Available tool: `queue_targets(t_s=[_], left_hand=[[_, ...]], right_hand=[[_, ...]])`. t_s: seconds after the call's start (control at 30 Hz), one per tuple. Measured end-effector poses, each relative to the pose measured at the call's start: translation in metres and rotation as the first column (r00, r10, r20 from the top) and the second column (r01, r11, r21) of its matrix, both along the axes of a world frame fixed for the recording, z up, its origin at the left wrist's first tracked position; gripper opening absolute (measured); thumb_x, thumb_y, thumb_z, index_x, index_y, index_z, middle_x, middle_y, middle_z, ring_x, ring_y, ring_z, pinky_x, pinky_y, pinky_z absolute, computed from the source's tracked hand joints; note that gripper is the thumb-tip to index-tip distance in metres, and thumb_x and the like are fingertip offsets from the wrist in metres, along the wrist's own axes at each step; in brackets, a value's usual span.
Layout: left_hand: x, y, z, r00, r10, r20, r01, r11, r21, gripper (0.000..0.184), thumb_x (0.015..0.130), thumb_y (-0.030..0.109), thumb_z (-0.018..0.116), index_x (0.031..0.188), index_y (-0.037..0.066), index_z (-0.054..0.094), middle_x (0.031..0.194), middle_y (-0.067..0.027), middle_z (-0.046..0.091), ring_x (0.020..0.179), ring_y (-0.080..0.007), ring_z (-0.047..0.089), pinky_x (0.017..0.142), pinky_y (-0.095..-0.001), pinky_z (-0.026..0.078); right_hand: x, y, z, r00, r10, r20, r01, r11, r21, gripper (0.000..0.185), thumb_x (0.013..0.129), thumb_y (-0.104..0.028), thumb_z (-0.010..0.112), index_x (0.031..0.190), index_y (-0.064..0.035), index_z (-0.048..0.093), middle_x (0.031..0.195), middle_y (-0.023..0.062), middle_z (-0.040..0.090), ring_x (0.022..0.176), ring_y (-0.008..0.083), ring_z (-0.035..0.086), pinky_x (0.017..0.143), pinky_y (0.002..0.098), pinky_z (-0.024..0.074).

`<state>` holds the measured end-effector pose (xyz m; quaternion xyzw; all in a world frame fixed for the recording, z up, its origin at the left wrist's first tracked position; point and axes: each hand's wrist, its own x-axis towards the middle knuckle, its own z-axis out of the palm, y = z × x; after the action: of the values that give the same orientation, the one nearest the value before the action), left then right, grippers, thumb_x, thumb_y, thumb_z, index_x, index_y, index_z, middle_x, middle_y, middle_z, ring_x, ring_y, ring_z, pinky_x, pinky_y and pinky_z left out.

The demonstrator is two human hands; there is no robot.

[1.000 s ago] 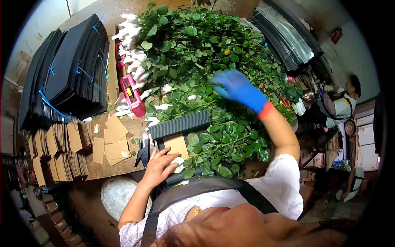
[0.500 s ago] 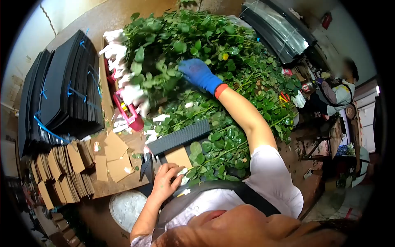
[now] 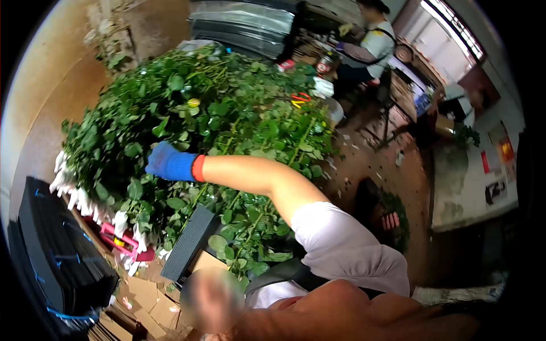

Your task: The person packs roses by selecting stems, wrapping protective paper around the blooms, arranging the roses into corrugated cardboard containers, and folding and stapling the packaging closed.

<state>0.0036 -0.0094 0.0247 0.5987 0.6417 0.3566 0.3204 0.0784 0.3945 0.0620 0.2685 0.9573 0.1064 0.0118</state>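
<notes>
My right hand (image 3: 170, 162), in a blue knitted glove with a red cuff, reaches out over a heap of cut leafy stems (image 3: 244, 108) that look like roses. Its fingers are curled among the leaves, and whatever they hold is hidden. A blurred, skin-coloured patch near the bottom edge seems to be my left hand (image 3: 213, 301); its fingers cannot be made out. Close to it lie a dark grey ridged strip (image 3: 189, 241) and a brown cardboard piece (image 3: 207, 262). White-wrapped ends (image 3: 85, 202) line the heap's left side.
A pink plastic holder (image 3: 128, 244) stands left of the stems. Stacked black sheets (image 3: 57, 256) and cardboard pieces (image 3: 142, 292) lie at lower left. Red-and-yellow pliers (image 3: 300, 100) rest on the leaves. Two other people work at right, one a co-worker (image 3: 375, 45) at the back.
The view has turned to the right. My gloved right hand is still at the leaves, with its fingers now more curled. My left hand was clearly visible by the cardboard; now it is blurred.
</notes>
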Motion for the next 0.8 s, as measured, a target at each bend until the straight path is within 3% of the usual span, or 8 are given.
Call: queue_targets(t_s=[0.17,0.23,0.3,0.43,0.6,0.73,0.8], left_hand=[[-0.009,0.001,-0.016,0.995,-0.082,0.05,0.078,0.995,0.068,0.037,0.082,-0.004,0.076,0.117,0.004,0.07,0.113,-0.0152,0.058,0.089,-0.0214,0.064,0.067,-0.0275,0.058],[-0.012,-0.001,-0.022,0.992,-0.092,0.085,0.084,0.992,0.097,0.036,0.083,-0.003,0.075,0.118,0.003,0.069,0.114,-0.017,0.058,0.092,-0.024,0.065,0.067,-0.0283,0.058],[-0.016,-0.005,-0.043,0.995,-0.096,0.005,0.093,0.981,0.173,0.036,0.082,-0.002,0.076,0.117,0.001,0.068,0.112,-0.0178,0.056,0.095,-0.027,0.064,0.072,-0.0317,0.059],[-0.025,-0.01,-0.063,0.997,-0.076,-0.02,0.079,0.98,0.182,0.035,0.081,-0.003,0.074,0.115,0.002,0.069,0.108,-0.0154,0.055,0.097,-0.0277,0.061,0.078,-0.0346,0.059],[-0.029,-0.013,-0.086,0.999,-0.041,0.023,0.035,0.974,0.223,0.037,0.079,-0.007,0.074,0.114,0.003,0.07,0.109,-0.0147,0.054,0.099,-0.0274,0.06,0.079,-0.0349,0.058],[-0.026,-0.017,-0.082,0.999,-0.006,0.038,-0.002,0.975,0.223,0.039,0.077,-0.008,0.073,0.115,0.003,0.07,0.109,-0.0142,0.054,0.098,-0.0271,0.06,0.079,-0.0351,0.058],[-0.02,-0.016,-0.076,0.998,0.012,0.061,-0.025,0.977,0.214,0.04,0.077,-0.009,0.073,0.115,0.003,0.07,0.108,-0.0139,0.054,0.096,-0.0266,0.06,0.079,-0.0349,0.058]], right_hand=[[-0.002,0.004,-0.025,0.987,-0.065,0.148,0.095,0.974,-0.204,0.023,0.088,-0.02,0.066,0.111,-0.0179,0.07,0.105,0.0068,0.072,0.102,0.0287,0.07,0.081,0.0433,0.0543],[0.005,0.01,-0.043,0.998,-0.03,0.062,0.044,0.971,-0.234,0.03,0.089,-0.024,0.063,0.118,-0.019,0.069,0.109,0.007,0.072,0.103,0.0291,0.07,0.083,0.0437,0.0543],[0.011,0.017,-0.054,0.999,-0.052,0.0,0.049,0.951,-0.304,0.044,0.09,-0.028,0.062,0.133,-0.0233,0.065,0.114,0.0082,0.073,0.104,0.0293,0.07,0.085,0.0444,0.0551],[0.009,0.026,-0.069,1.0,-0.025,0.012,0.027,0.939,-0.342,0.032,0.087,-0.029,0.064,0.116,-0.0154,0.071,0.104,0.0114,0.073,0.096,0.0313,0.071,0.077,0.0457,0.0564],[0.007,0.029,-0.078,1.0,-0.015,-0.006,0.012,0.933,-0.36,0.034,0.088,-0.026,0.063,0.118,-0.0124,0.069,0.104,0.0124,0.072,0.096,0.0329,0.07,0.078,0.0474,0.056],[0.008,0.035,-0.093,0.987,0.035,-0.157,-0.088,0.935,-0.343,0.031,0.091,-0.02,0.058,0.12,-0.0103,0.067,0.107,0.0166,0.071,0.097,0.0355,0.069,0.081,0.0493,0.0562],[0.009,0.037,-0.081,0.989,-0.039,-0.14,-0.019,0.921,-0.39,0.032,0.091,-0.021,0.056,0.119,-0.0112,0.068,0.115,0.0179,0.069,0.099,0.0378,0.069,0.08,0.0502,0.0566]])
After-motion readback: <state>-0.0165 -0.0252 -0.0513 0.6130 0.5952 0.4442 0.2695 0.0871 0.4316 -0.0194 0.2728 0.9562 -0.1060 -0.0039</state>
